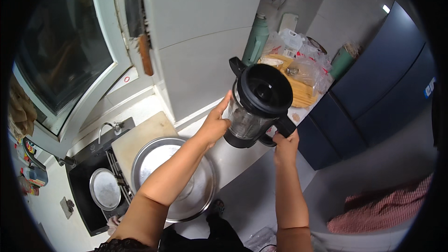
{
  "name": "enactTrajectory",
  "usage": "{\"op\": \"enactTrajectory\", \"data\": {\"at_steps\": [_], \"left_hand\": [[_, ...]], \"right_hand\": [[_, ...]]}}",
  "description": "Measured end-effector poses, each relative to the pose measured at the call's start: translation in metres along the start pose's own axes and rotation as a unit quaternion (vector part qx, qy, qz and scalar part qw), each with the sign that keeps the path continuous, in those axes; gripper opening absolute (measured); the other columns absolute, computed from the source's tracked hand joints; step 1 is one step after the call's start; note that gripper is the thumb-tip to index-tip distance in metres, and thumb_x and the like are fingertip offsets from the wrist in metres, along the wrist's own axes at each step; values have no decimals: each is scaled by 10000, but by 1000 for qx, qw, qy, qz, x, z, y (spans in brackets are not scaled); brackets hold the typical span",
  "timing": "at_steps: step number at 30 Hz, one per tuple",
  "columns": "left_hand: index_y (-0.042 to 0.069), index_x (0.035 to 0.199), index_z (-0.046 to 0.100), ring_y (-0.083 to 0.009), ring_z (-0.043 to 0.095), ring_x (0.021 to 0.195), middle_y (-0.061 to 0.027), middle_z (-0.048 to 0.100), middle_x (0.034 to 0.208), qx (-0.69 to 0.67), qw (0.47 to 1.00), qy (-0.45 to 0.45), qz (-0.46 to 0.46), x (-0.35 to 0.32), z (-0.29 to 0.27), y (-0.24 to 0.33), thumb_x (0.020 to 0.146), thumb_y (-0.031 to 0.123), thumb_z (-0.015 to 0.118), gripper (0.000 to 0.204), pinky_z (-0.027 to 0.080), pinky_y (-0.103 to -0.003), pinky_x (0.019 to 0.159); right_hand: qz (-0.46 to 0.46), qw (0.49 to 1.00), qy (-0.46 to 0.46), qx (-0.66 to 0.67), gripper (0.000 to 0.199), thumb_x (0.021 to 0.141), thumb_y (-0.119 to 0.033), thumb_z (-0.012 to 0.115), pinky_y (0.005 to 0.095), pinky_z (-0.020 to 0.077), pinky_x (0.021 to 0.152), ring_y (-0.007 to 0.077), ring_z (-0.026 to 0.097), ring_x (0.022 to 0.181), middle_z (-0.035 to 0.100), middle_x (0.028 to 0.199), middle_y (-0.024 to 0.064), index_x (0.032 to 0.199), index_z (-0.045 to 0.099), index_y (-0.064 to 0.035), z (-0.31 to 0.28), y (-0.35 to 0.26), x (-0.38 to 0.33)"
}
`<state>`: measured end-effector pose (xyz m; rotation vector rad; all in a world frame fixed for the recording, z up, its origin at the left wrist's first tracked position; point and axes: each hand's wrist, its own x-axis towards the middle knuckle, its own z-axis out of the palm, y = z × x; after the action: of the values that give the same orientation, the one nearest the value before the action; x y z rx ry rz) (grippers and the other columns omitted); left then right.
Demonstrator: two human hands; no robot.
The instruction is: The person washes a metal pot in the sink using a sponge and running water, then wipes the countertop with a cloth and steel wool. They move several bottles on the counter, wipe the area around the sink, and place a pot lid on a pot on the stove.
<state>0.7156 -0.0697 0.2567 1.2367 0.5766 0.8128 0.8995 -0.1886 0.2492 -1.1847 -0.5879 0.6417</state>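
A blender jug (pixel 246 123) with clear walls, a black lid and a black base is held up in front of me, slightly tilted. My left hand (pixel 215 123) presses against its clear side, with the thumb and a finger showing and the rest partly hidden behind it. At the lower right, my right hand (pixel 285 145) is wrapped round the black handle. Another black part sticks out at the jug's upper left. Below my left forearm lies a wide round metal basin (pixel 205 182), partly covered by the arm.
At left, a black sink (pixel 79 186) holds a round metal lid (pixel 105 189); a cutting board (pixel 135 135) lies beside it. The far counter carries a green thermos (pixel 256 39), plastic bags (pixel 317 65) and a wooden board (pixel 303 94). A dark blue fridge (pixel 378 98) stands right.
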Motion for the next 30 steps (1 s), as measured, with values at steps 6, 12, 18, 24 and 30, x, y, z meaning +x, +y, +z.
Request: {"op": "enactTrajectory", "data": {"at_steps": [6,12,18,24,30], "left_hand": [[200,1525,219,-250,148,1454,-154,175,1576,12,998,13,-65,88,29,-55,690,-159,409,928,280,-272,1055],[188,1525,216,-236,162,1452,-139,187,1576,13,996,24,-84,125,19,-82,686,-153,411,926,258,-278,1074],[162,1523,220,-248,125,1465,-113,191,1578,33,994,53,-88,126,12,-86,676,-157,400,922,151,-334,1143],[186,1524,218,-259,126,1465,-134,217,1567,48,994,47,-84,117,1,-85,674,-154,417,937,143,-333,1147],[212,1530,176,-305,248,1426,-194,280,1528,146,986,33,-75,103,2,-64,706,-144,410,928,205,-311,1130]], "right_hand": [[3,999,-16,36,460,663,149,524,244,434,785,115,557,843,591,970,11,1087,560,-25,-60,78,95],[35,998,-12,52,480,661,122,556,236,433,734,112,528,780,551,902,16,1116,542,-31,-57,106,126],[29,999,-3,21,379,644,101,551,220,394,681,99,463,719,462,836,-5,995,521,-40,-42,109,129],[29,999,-1,24,385,655,110,541,226,401,702,104,472,732,470,856,3,1012,526,-34,-34,110,123],[30,999,-11,-3,478,689,108,567,275,441,823,146,528,864,532,965,39,1142,520,-37,-45,125,132]]}}
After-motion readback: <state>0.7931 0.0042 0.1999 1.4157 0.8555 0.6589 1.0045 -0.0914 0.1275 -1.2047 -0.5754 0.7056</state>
